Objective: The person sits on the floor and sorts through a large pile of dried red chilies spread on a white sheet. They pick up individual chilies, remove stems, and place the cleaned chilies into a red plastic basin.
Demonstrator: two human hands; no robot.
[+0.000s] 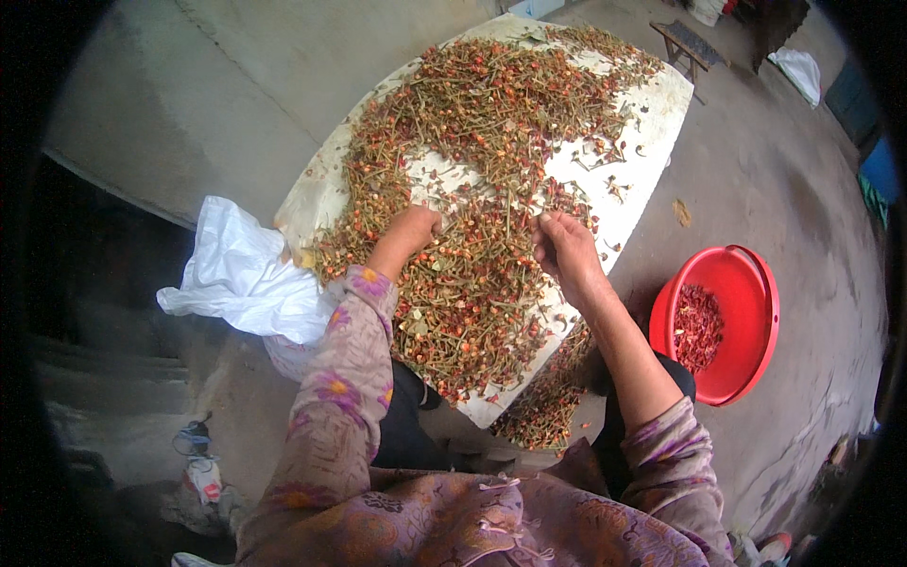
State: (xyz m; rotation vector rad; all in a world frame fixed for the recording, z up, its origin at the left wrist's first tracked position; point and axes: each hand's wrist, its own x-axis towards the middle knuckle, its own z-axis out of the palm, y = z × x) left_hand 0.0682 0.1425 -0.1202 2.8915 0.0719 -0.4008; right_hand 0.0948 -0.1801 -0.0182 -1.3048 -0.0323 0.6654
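Note:
A large heap of dried plant stems with red and orange bits, which look like chili stalks (468, 312), covers much of a pale board (602, 177) before me. My left hand (418, 228) rests at the heap's left middle, its fingers bent down; whether it holds anything I cannot tell. To the right, my right hand (567, 244) is raised a little over the heap, thumb and forefinger pinched together; anything between them is too small to make out. A red plastic bucket (759, 340) with red dried pieces (698, 327) at its bottom stands right of my right forearm.
A white woven sack (241, 276) lies against the board's left edge. More stems (545, 418) lie below the board's near right edge. Beyond the board stand a small stool (687, 46) and a white bag (797, 74) on the concrete floor (765, 184).

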